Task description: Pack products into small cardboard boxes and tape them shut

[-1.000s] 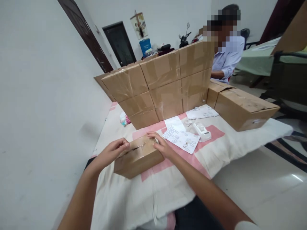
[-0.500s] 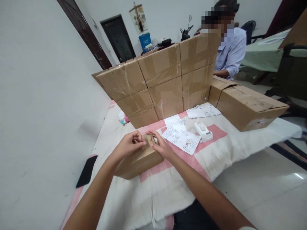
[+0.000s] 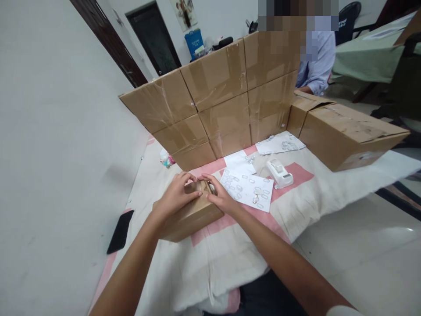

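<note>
A small cardboard box (image 3: pixel 190 224) lies on the padded cloth in front of me. My left hand (image 3: pixel 179 193) arches over its top, with the thumb laid along the surface and the fingers bent near the far edge, apart from the thumb. A pale, shiny patch shows between them; I cannot make out whether it is tape. At the box's right end, my right hand (image 3: pixel 222 197) grips the edge, thumb on top and fingers around a raised flap or crease. The two hands' fingertips nearly meet.
Upright cardboard panels (image 3: pixel 225 118) stand behind. To the right are drawn-on paper sheets (image 3: pixel 251 184), a white tape dispenser (image 3: pixel 279 173) and a long cardboard box (image 3: pixel 342 131). A black phone-like slab (image 3: pixel 120 232) lies left by the wall. A person (image 3: pixel 319 57) sits beyond the panels.
My left thumb and fingers have spread from a pinch and lowered onto the box top. My right hand stays at the box's end. The view has tilted slightly downward.
</note>
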Available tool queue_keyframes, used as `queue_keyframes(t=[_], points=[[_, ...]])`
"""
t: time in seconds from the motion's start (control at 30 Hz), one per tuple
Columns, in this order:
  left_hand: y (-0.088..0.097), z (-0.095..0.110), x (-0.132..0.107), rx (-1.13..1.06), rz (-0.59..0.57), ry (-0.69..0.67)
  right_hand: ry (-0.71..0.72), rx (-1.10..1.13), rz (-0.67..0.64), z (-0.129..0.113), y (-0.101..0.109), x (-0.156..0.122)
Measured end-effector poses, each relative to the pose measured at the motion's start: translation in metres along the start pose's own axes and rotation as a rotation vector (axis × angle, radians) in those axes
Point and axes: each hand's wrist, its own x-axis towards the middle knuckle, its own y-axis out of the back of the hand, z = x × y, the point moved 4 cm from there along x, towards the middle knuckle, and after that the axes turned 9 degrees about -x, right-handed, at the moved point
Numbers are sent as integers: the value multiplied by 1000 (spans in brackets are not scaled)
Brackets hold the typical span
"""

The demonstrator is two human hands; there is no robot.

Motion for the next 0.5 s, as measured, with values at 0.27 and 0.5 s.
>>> queue_keyframes(t=[0.27,0.5], points=[[-8,-13,12,-168,-87,101,-9,32,-4,-5,0,0],[-10,-6,6,-112,-197,60,18,34,16,-8,0,0]])
